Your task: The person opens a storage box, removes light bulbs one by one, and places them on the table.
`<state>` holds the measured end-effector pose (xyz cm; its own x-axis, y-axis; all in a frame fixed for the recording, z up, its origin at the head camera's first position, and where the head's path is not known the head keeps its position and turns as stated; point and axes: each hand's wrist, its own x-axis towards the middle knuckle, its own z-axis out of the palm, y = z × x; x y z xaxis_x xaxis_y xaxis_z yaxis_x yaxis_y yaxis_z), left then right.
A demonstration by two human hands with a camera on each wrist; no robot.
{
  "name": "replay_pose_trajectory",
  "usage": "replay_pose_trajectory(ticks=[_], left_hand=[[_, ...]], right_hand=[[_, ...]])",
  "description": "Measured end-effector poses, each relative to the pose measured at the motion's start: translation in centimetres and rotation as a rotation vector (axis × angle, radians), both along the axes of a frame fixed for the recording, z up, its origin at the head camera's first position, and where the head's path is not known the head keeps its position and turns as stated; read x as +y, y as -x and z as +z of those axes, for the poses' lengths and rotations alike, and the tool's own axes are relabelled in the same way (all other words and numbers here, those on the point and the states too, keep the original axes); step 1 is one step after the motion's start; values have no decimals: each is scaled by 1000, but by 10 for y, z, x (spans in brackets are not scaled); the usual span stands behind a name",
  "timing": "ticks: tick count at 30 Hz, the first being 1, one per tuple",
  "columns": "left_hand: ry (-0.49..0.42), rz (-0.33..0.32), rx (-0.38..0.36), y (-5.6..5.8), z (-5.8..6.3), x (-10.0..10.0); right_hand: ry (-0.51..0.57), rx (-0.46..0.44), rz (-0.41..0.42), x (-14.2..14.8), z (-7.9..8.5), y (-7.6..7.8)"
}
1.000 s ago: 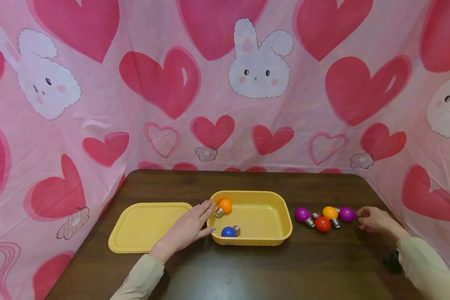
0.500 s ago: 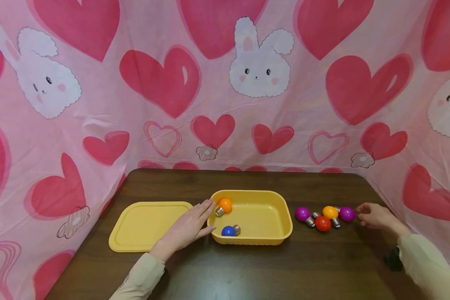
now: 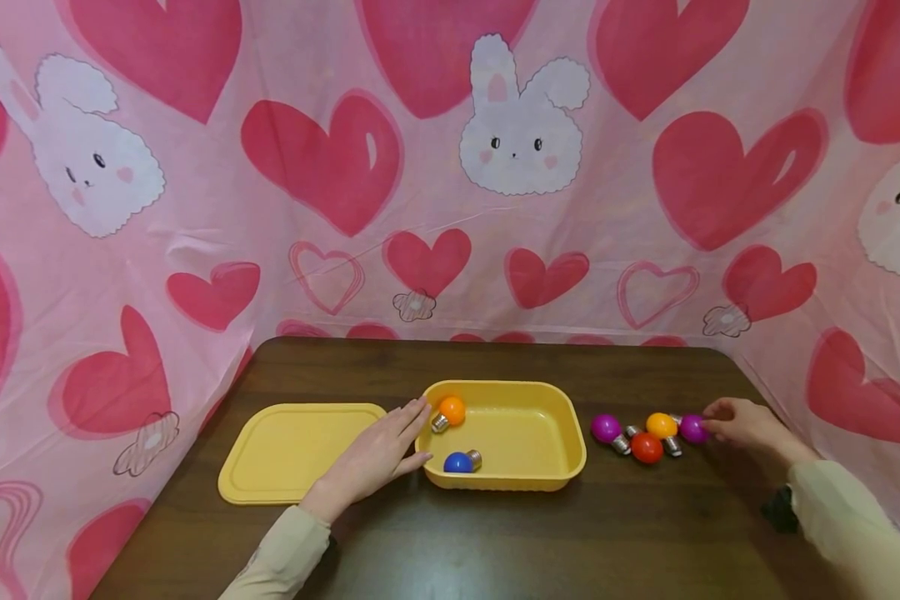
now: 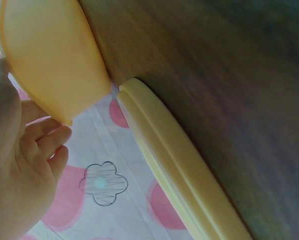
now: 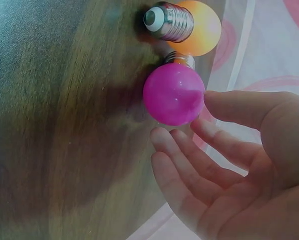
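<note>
My left hand (image 3: 375, 450) rests with extended fingers at the left rim of a yellow plastic tub (image 3: 525, 482); the left wrist view shows the hand (image 4: 27, 150) beside the tub wall (image 4: 54, 55). Inside the tub lie an orange light bulb (image 3: 452, 410) and a blue one (image 3: 458, 462). My right hand (image 3: 750, 429) is at a purple light bulb (image 3: 692, 428) on the table. In the right wrist view, thumb and index tips meet the edge of that purple bulb (image 5: 172, 95), while the other fingers spread loosely below it.
Left of the tub lies a flat yellow lid (image 3: 292, 450). Beside the right-hand purple bulb are a yellow-orange bulb (image 3: 660, 426), a red bulb (image 3: 647, 448) and another purple bulb (image 3: 606, 428). A pink heart-patterned cloth (image 3: 435, 200) hangs around the dark wooden table (image 3: 495, 542).
My right hand has moved slightly left, from just beside the purple bulb to its right side. The left hand and the tub have stayed put.
</note>
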<state>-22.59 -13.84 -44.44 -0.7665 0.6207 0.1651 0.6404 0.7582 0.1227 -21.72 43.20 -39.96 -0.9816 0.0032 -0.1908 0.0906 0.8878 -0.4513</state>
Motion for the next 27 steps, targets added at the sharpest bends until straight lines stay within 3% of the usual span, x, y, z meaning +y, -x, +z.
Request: replay_pose_trajectory(ticks=[27], left_hand=[[-7,5,8,1,-3,0]], right_hand=[[-3,16,12,-2,0,1]])
